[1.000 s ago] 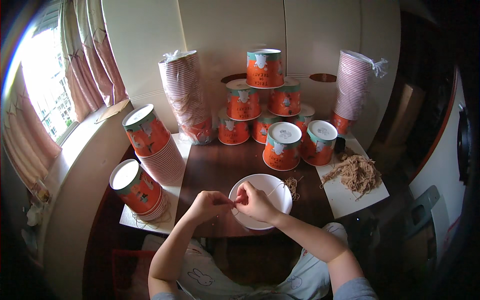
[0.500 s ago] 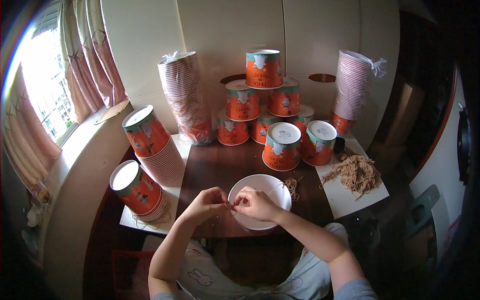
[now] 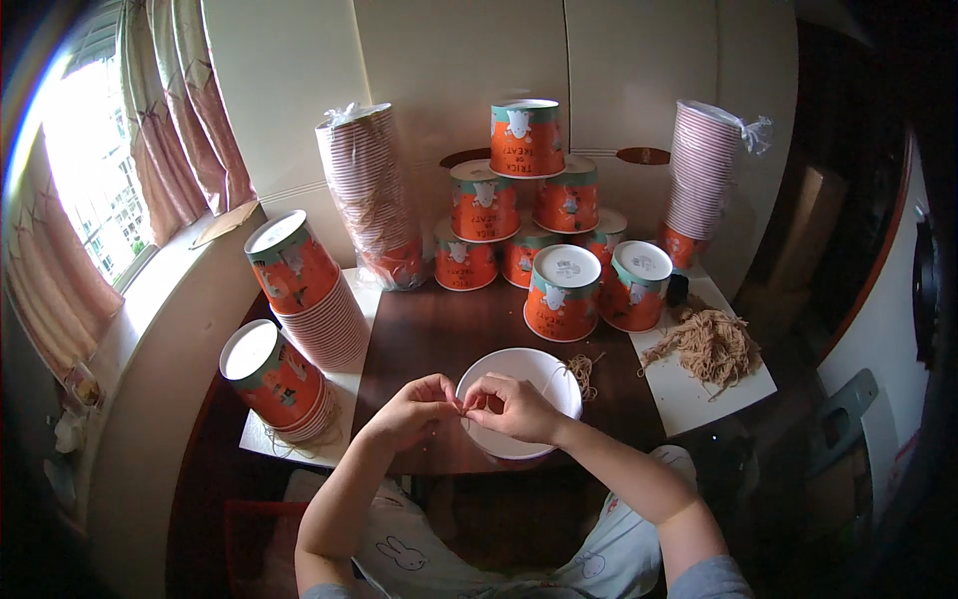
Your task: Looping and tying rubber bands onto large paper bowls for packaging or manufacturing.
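A paper bucket (image 3: 544, 429) with a white inside stands mouth up at the front of the dark table. My left hand (image 3: 414, 407) is at its left rim, thumb and forefinger pinched together. Over the mouth, my right hand (image 3: 511, 407) pinches too, its fingertips meeting those of the left. What they grip at the rim is tiny and mostly hidden. A small hank of tan string (image 3: 582, 377) lies against the bucket's right side, and a thin pale strand runs over the rim there.
Upside-down orange buckets (image 3: 526, 140) form a pyramid at the back, with two more (image 3: 562, 299) before it. Tall nested stacks (image 3: 361, 190) flank them. Further stacks (image 3: 299, 270) stand at left. A tan string heap (image 3: 714, 347) lies on a white board (image 3: 689, 399) at right.
My fingertips have shifted slightly at the bucket's left rim, and the right fingers sit a little differently. The bucket and everything around it stay in place.
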Demonstrator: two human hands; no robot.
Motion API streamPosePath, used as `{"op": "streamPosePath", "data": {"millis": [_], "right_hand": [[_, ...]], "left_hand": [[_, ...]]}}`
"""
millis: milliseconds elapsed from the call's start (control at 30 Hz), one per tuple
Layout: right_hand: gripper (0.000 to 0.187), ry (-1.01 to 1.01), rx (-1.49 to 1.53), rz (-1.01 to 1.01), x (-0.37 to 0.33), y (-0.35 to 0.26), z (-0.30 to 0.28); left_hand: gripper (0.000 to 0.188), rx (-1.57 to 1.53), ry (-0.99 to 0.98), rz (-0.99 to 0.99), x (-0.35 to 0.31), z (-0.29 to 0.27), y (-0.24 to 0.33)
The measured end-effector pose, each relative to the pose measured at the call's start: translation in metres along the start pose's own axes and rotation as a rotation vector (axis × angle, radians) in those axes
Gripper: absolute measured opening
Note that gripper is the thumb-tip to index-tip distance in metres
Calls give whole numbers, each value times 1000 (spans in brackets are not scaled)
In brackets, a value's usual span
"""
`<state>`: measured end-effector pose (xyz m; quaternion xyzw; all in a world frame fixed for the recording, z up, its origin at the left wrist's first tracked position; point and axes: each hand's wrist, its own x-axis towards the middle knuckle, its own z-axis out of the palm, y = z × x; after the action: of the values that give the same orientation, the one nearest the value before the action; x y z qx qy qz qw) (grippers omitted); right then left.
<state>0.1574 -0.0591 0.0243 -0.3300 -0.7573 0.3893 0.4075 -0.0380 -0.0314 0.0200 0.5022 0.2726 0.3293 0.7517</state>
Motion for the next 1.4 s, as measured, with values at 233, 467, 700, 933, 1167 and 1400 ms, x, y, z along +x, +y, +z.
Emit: {"op": "streamPosePath", "data": {"millis": [233, 467, 700, 933, 1167, 1400], "right_hand": [[10, 174, -242, -199, -1, 4, 4], [12, 164, -288, -186, -2, -1, 5], [7, 197, -307, -226, -2, 3, 6], [6, 160, -231, -181, -1, 2, 5], [7, 178, -96, -149, 0, 4, 6], [6, 174, -241, -220, 2, 6, 9]], "left_hand": [[11, -25, 7, 18, -2, 3, 2], [11, -1, 52, 48, -1, 5, 1], [15, 44, 46, 38, -2, 11, 6], [19, 2, 48, 38, -3, 12, 4], [16, 10, 37, 23, -5, 11, 6], [17, 4, -26, 46, -2, 1, 0]]}}
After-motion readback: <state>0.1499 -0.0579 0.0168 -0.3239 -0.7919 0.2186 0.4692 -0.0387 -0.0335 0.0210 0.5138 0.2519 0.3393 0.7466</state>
